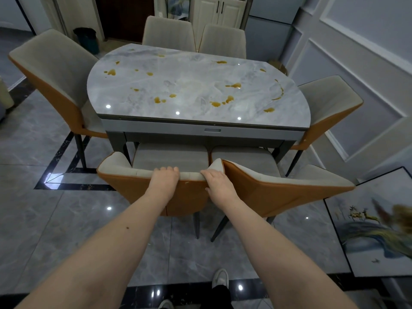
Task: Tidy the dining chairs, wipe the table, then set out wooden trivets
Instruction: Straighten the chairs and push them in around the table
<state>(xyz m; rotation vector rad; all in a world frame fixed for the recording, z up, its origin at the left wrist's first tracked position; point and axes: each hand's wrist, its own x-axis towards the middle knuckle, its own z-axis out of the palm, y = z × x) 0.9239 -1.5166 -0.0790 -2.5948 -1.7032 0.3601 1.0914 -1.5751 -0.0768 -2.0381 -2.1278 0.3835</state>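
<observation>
Both hands grip the top edge of one chair back: left hand with fingers curled over the cream rim, right hand clamped on the same rim near its right corner. This near-left chair stands at the table's near side, seat partly under the apron; the near-right chair sits just beside it, backs touching at the corner and angled off-square. Table carries scattered amber spills — not yet wiped. No cloth or trivets in view. Step in hand, as judged: chair tidying. Next move likely calls for a straight push inward, both hands even — then squaring the neighbour.
</observation>
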